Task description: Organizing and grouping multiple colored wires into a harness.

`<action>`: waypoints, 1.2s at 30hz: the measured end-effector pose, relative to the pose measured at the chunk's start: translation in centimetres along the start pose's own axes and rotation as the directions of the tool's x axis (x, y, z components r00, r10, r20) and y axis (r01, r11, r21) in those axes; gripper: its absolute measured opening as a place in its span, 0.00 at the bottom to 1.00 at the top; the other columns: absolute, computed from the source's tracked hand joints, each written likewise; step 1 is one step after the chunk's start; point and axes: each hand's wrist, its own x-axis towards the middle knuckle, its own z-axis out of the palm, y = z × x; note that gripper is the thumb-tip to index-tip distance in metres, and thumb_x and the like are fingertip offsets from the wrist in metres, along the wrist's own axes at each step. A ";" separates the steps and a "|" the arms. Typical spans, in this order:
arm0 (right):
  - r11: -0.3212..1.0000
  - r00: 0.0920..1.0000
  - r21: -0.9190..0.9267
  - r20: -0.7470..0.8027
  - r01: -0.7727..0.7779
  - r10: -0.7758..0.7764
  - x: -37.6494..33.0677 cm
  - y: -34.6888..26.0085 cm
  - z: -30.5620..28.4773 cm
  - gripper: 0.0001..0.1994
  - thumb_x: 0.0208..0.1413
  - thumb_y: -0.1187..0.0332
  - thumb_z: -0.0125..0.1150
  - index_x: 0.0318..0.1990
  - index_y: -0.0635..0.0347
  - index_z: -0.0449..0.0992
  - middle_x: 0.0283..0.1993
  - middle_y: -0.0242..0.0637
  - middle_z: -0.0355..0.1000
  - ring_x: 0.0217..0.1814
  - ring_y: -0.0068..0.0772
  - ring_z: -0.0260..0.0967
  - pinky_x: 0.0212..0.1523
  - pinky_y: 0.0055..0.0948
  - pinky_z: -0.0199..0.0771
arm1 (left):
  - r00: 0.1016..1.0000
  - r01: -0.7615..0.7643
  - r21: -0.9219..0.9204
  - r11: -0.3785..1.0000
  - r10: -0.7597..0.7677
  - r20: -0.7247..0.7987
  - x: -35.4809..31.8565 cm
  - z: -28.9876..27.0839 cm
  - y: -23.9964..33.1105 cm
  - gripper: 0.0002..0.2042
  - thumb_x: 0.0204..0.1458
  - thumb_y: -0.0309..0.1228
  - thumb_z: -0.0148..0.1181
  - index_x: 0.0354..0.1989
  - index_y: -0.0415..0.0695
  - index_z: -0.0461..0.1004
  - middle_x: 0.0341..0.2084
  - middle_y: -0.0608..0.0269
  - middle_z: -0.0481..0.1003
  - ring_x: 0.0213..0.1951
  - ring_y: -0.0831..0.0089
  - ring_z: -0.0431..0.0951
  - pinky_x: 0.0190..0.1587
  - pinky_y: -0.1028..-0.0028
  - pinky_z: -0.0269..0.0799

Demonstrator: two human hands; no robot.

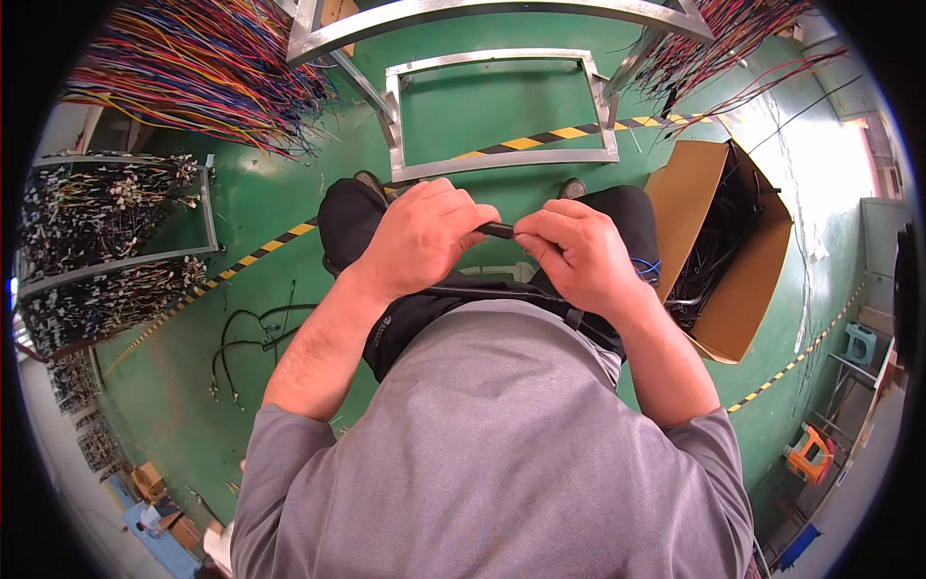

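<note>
My left hand (pixel 424 239) and my right hand (pixel 579 253) meet in front of my waist, both closed. Between their fingertips runs a short, dark, narrow piece (pixel 497 231) that looks like black tubing or a sleeved cable. Each hand pinches one end of it, so its ends are hidden in my fingers. Beside my right wrist a thin blue loop (pixel 646 266) shows against my dark trousers.
At right stands an open cardboard box (pixel 687 193) of black cables. A metal frame (pixel 502 164) stands ahead, with coloured wire bundles (pixel 207 72) at far left. Racks of connector-ended wires (pixel 106 217) and a loose black harness (pixel 231 338) lie left.
</note>
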 end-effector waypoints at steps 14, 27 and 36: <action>0.999 0.999 0.016 0.019 -0.048 0.048 0.2 0.3 0.2 0.04 0.64 0.71 0.66 0.40 0.63 0.81 0.32 0.42 0.74 0.36 0.48 0.74 0.37 0.41 0.75 | 1.000 -0.002 -0.002 1.000 0.002 -0.016 -0.1 0.0 -0.2 0.14 0.49 0.25 0.73 0.45 0.46 0.82 0.31 0.63 0.78 0.36 0.59 0.77 0.42 0.61 0.74; 0.997 0.999 0.066 0.035 -0.044 0.042 0.1 0.8 0.6 0.05 0.62 0.71 0.67 0.39 0.64 0.81 0.30 0.42 0.74 0.35 0.48 0.74 0.37 0.41 0.74 | 1.000 -0.006 -0.015 1.000 0.006 0.018 0.3 0.2 0.0 0.14 0.49 0.24 0.71 0.45 0.45 0.81 0.33 0.62 0.77 0.37 0.58 0.77 0.42 0.60 0.75; 0.977 0.981 0.088 0.038 -0.192 0.190 0.6 0.5 -0.7 0.05 0.65 0.71 0.65 0.40 0.64 0.80 0.33 0.43 0.76 0.36 0.47 0.74 0.39 0.39 0.75 | 1.000 0.029 0.012 1.000 -0.029 0.008 0.6 -0.5 -0.5 0.15 0.50 0.24 0.71 0.46 0.45 0.80 0.33 0.60 0.77 0.37 0.56 0.77 0.41 0.60 0.75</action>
